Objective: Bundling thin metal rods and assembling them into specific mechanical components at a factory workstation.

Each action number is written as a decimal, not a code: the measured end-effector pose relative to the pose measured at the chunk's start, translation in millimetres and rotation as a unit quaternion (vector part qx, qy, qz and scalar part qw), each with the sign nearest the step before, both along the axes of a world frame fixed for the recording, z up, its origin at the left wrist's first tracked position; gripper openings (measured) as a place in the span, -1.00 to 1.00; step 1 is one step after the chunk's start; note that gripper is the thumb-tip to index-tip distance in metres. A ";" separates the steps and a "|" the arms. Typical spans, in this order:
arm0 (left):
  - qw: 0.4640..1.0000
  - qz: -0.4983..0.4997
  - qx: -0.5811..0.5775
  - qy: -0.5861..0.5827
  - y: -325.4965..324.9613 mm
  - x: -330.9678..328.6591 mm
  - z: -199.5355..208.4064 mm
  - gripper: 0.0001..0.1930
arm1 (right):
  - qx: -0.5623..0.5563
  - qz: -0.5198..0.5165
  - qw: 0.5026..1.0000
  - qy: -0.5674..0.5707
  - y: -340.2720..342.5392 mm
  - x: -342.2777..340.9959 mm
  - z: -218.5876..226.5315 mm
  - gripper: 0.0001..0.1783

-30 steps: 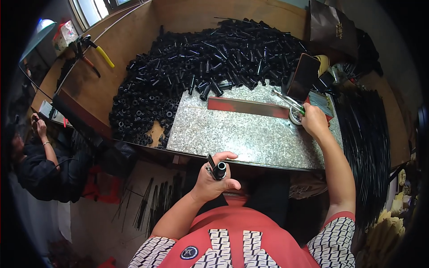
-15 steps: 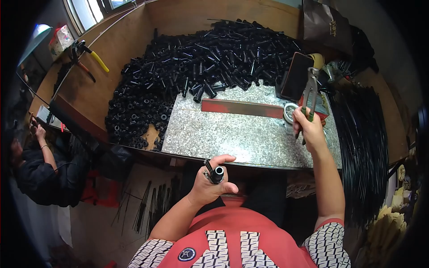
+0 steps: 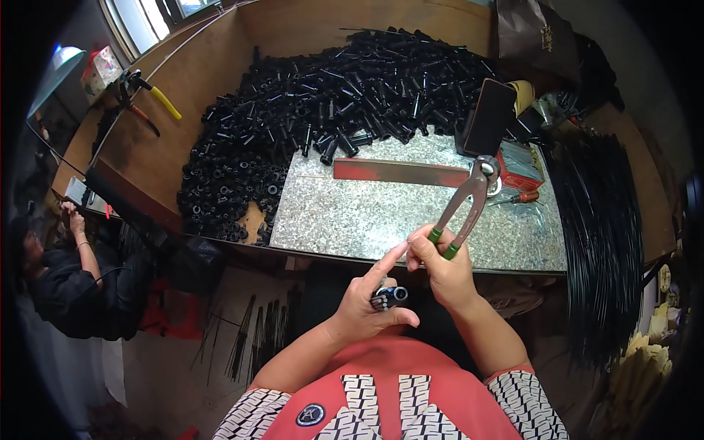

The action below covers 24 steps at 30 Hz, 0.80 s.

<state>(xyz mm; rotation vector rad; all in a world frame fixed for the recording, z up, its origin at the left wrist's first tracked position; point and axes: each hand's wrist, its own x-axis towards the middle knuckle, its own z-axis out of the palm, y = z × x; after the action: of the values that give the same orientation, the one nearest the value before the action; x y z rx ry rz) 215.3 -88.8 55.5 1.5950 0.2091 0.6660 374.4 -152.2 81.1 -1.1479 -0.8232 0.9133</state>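
Note:
My left hand (image 3: pixel 356 312), in front of the board's near edge, is closed around a short black tube (image 3: pixel 397 294) whose pale ringed end points to the right. A dark part lies alongside it in the palm; its kind is unclear. The index finger stretches toward my right hand (image 3: pixel 449 279), and the fingertips meet or nearly meet. My right hand grips end-cutting pincers (image 3: pixel 465 202) by their green-sleeved handles, jaws pointing away over the speckled board (image 3: pixel 352 213). Whether its thumb and forefinger also pinch something small cannot be made out. Behind the jaws a white ring-shaped dish (image 3: pixel 493 183) is partly hidden.
A large heap of black tubes (image 3: pixel 352 88) fills the back and left. A red-brown metal bar (image 3: pixel 400 172) crosses the board. At right are a phone (image 3: pixel 490 117), a red box (image 3: pixel 522 172), a screwdriver (image 3: pixel 525 197) and black rods (image 3: pixel 601 235). Another person (image 3: pixel 81 286) works at far left.
My right hand has swung left and nearer with the pincers, from beside the white dish to my left hand. My left hand has shifted slightly right, still holding the tube.

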 end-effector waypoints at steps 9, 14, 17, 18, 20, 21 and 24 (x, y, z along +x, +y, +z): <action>0.999 0.021 0.029 -0.039 4.5 -2.6 -9.8 0.01 | 0.062 -0.073 0.944 -0.316 2.0 -5.1 3.4 -0.86; 0.998 0.030 0.024 -0.059 7.5 -5.0 -14.8 -0.06 | 0.116 -0.069 0.888 -0.439 3.6 -2.0 4.7 -0.88; 0.998 0.023 -0.010 -0.054 9.2 -7.3 -13.3 -0.10 | 0.112 -0.053 0.896 -0.427 4.4 -2.7 5.1 -0.87; 0.998 0.017 -0.033 -0.048 9.5 -8.1 -11.7 -0.12 | 0.099 -0.047 0.897 -0.429 4.1 -3.4 6.8 -0.87; 0.997 0.018 -0.047 -0.055 10.9 -9.8 -11.3 -0.13 | 0.085 -0.041 0.898 -0.431 3.4 -5.4 8.6 -0.87; 0.996 0.020 -0.061 -0.063 11.2 -10.9 -11.8 -0.13 | 0.073 -0.039 0.906 -0.415 2.2 -7.9 7.7 -0.91; 0.993 0.044 -0.089 -0.059 14.1 -12.8 -8.9 -0.13 | 0.048 0.004 0.939 -0.339 -4.8 -14.1 8.9 -0.93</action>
<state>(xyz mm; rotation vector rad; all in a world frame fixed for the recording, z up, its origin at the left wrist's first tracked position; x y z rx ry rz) 202.6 -74.7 46.6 1.3774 0.2458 0.7846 360.3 -156.9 90.0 -1.3910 -1.4121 0.4597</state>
